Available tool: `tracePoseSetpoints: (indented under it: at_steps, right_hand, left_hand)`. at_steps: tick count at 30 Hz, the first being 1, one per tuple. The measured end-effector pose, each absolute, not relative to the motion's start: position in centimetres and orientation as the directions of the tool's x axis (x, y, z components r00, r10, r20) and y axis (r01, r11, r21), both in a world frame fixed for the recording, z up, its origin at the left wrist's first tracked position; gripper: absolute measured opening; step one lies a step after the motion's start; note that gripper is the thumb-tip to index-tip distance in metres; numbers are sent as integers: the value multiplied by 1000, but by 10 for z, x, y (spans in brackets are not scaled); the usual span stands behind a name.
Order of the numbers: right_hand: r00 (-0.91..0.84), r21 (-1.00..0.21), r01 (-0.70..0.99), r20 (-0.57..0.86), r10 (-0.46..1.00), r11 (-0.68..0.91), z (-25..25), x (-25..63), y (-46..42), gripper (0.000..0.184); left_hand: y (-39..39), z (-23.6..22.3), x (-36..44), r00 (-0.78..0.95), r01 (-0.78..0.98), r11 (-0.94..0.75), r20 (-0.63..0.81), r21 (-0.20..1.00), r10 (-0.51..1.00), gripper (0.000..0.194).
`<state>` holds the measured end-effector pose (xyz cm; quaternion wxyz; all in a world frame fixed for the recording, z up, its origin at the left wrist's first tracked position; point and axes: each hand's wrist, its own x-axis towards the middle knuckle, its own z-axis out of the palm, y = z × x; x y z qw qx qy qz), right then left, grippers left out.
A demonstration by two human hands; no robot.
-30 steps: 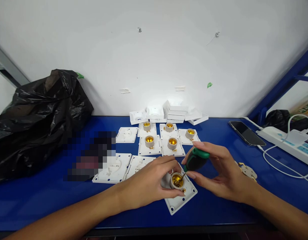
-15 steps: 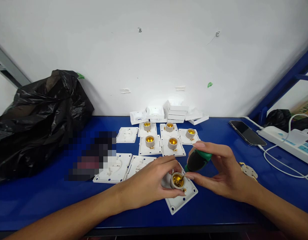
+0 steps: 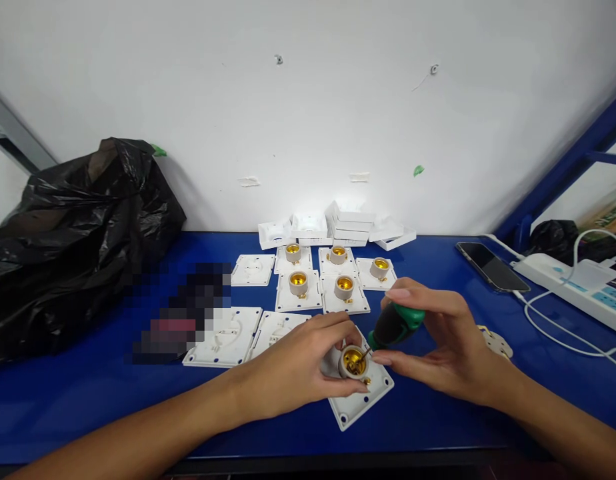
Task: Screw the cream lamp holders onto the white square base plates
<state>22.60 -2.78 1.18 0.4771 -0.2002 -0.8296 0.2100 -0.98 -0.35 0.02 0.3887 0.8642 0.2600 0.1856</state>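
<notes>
Lampholder [image 3: 353, 362] on white plate [image 3: 361, 399], near table edge [image 3: 288, 445]; left hand [image 3: 301, 365] clasps its collar, right hand [image 3: 441, 343] grips screwdriver [image 3: 394, 325], tip inside brass shell. Risk: angled tip may slip, marring the screw or nicking fingers.

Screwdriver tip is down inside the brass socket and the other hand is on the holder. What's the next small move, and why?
Probably keep turning the screwdriver with the right hand while the left hand steadies the lamp holder. The shaft angles into the brass cup, and the white plate lies loose on the blue table, so it would likely spin if released.
</notes>
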Motion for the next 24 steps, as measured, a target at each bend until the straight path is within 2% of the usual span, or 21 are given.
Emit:
tracePoseSetpoints:
  at_steps: [4,8,14,17,20,24]
  right_hand:
    - [-475,-558,177,673,567,811,17,225,-32,78]
    - [-462,-591,228,634,620,774,14,228,-35,78]
    - [-445,-551,177,694,566,815,10,227,-33,87]
    - [-471,-532,160,699,537,832,12,226,-32,84]
    - [-469,-550,183,680,564,815,10,227,-34,82]
    - [-438,-543,229,684,584,808,4,231,-34,89]
  left_hand:
    - [-4,1,-10,794,314,-556,109,770,599,36]
    - [-4,2,-10,791,313,-553,110,772,602,32]
    - [-3,1,-10,798,313,-568,114,761,592,31]
    - [-4,2,-10,801,309,-564,110,766,588,30]
    - [-4,2,-10,800,317,-565,105,762,590,32]
    - [-4,1,-10,801,322,-589,118,741,586,31]
